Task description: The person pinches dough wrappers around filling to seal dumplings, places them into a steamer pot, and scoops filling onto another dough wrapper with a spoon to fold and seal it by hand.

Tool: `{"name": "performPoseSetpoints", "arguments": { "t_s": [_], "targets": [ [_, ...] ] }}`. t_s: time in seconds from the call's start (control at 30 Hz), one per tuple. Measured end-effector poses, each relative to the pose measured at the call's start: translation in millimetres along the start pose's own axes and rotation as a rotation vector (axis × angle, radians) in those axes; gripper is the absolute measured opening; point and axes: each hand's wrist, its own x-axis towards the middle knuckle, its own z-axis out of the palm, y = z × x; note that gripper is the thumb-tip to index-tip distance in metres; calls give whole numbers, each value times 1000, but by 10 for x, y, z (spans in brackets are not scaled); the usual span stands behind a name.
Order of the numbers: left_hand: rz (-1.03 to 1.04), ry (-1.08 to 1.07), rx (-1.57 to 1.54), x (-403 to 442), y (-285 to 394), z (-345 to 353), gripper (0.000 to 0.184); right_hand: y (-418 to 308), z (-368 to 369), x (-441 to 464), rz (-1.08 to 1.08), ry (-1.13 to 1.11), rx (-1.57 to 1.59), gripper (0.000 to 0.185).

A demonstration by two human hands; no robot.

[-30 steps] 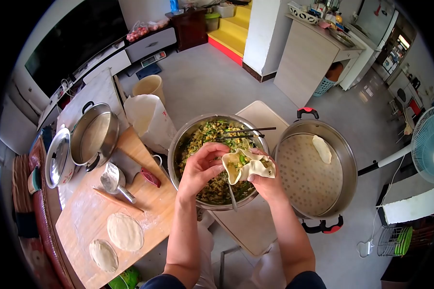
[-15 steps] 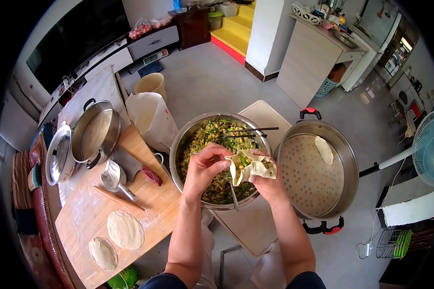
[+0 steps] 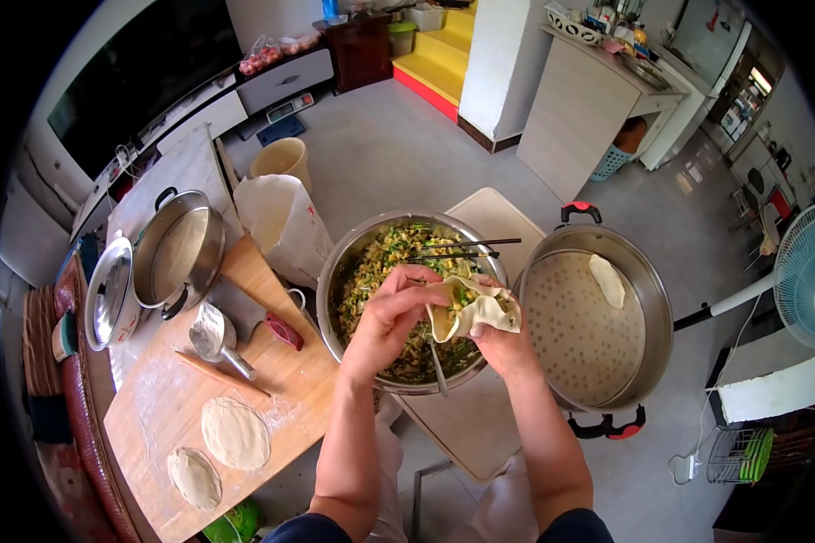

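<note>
Above a steel bowl of chopped green and yellow filling, a partly folded dough wrapper with filling inside rests in my right hand. My left hand has its fingers closed at the wrapper's left edge, fingertips at its opening. Black chopsticks and a metal spoon lean in the bowl. To the right, a steamer pot holds one finished dumpling.
A floured wooden board at left carries dough rounds, a rolling pin and a metal scoop. Behind it are another pan and a lid. A fan stands at right.
My left fingers have moved over the wrapper's left side and its opening. The wrapper's left edge has changed shape; my right hand still supports it.
</note>
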Motion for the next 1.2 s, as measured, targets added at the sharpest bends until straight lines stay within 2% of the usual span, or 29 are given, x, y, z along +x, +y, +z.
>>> {"name": "performPoseSetpoints", "arguments": {
  "t_s": [0.1, 0.2, 0.7, 0.9, 1.0, 1.2],
  "targets": [
    [69, -31, 108, -1, -22, -13, 17, 11, 17, 1, -53, 31, 3, 84],
    [-97, 78, -211, -47, 36, 47, 14, -26, 76, -6, -55, 36, 15, 83],
    [-77, 328, -180, -42, -130, 103, 11, 37, 69, 7, -28, -21, 68, 76],
    [-31, 391, 35, -32, -11, 159, 10, -1, 136, 4, -15, -18, 80, 76],
    [-91, 491, 56, -27, 48, 240, 11, 20, 118, 4, -28, -17, 54, 77],
    [48, 375, 276, -1, 42, 238, 17, 28, 138, 9, -66, 23, 52, 76]
  ]
}}
